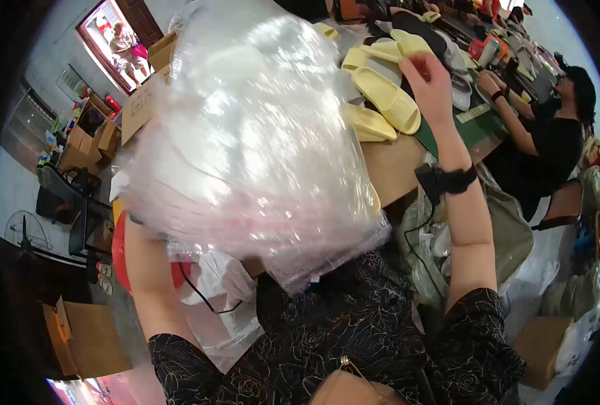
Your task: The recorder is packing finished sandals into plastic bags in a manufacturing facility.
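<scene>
A large bundle of clear plastic bags (259, 135), shiny and blurred by motion, is raised in front of me and fills the middle of the view. My left forearm (153, 283) runs up behind its lower left part, which hides my left hand. Over the table at the right, my right hand (426, 84) hovers with loosely bent fingers, and nothing shows between them. Just beyond its fingertips is a pale yellow slipper (411, 42). More yellow slippers lie beside it, one (387, 98) ribbed at the end nearer me and another (368, 123) partly behind the bags.
A green cutting mat (478, 128) lies on the brown table (397, 172). A person in black (549, 128) works at the right. Cardboard boxes (84, 334) stand at the lower left. By my right forearm sits a large sack (505, 226). A black cable (418, 250) hangs from my right wrist band.
</scene>
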`<state>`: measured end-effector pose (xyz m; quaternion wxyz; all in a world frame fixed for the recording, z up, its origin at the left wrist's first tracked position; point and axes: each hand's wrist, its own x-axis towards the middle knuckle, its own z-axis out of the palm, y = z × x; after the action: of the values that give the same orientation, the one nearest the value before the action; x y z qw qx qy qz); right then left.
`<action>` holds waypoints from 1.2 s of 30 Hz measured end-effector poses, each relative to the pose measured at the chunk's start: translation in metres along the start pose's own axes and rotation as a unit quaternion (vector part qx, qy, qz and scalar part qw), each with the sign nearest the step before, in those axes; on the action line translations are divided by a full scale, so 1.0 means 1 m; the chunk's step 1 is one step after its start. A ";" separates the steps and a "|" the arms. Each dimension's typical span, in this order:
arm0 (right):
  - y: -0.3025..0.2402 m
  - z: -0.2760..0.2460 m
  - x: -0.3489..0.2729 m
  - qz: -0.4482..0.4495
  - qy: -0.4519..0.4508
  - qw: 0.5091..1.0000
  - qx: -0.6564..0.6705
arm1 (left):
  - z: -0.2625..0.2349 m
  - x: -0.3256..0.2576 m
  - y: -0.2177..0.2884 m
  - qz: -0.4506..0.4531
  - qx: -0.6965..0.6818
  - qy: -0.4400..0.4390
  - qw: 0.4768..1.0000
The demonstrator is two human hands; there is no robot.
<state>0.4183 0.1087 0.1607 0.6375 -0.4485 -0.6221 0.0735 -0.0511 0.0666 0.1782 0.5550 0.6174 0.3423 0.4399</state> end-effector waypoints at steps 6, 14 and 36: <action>0.023 0.027 -0.122 0.170 -0.306 0.927 -0.137 | -0.034 -0.015 0.007 -0.022 0.026 0.015 0.999; 0.069 0.118 -0.199 0.080 -0.374 0.907 -0.176 | 0.064 -0.058 -0.013 -0.023 0.057 0.054 0.997; -0.016 0.255 -0.139 -0.215 -0.368 0.872 -0.242 | -0.038 -0.103 -0.004 0.005 0.067 0.158 0.985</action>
<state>0.1618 0.1314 0.0246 0.2342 -0.3842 -0.8911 -0.0582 -0.1247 -0.0126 0.1570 0.4488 0.5781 0.4512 0.5106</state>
